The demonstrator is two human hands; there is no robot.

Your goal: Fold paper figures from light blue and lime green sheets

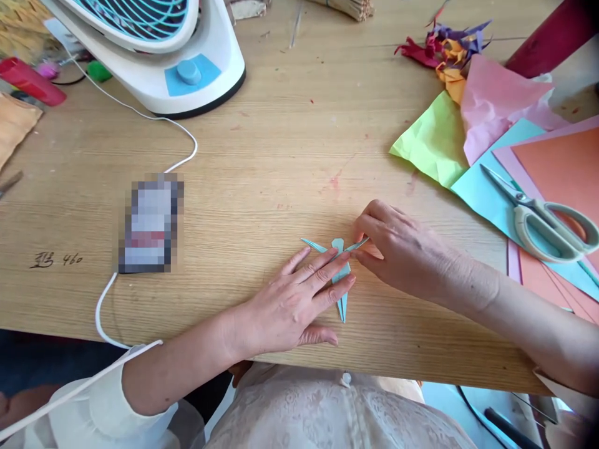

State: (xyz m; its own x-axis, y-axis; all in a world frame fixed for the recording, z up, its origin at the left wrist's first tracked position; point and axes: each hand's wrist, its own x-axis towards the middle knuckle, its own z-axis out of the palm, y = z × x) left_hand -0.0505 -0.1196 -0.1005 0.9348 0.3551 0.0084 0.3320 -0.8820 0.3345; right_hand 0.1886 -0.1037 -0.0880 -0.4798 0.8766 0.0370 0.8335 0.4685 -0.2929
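Note:
A light blue folded paper figure [344,272] lies on the wooden table, with thin pointed arms to both sides and a split pointed tail toward me. My left hand [299,298] rests flat across its middle, fingers stretched out and covering part of the folds. With thumb and index finger, my right hand [390,240] pinches the figure's right pointed arm. The left arm of the figure sticks out beyond my left fingertips, and its rounded top shows just above them.
At the right lie scissors [538,209] on coloured paper sheets [491,181], near crumpled green paper [433,140] and small folded paper pieces [452,47]. A phone [150,224] with a white cable [185,131] is at the left, below a white fan [206,75].

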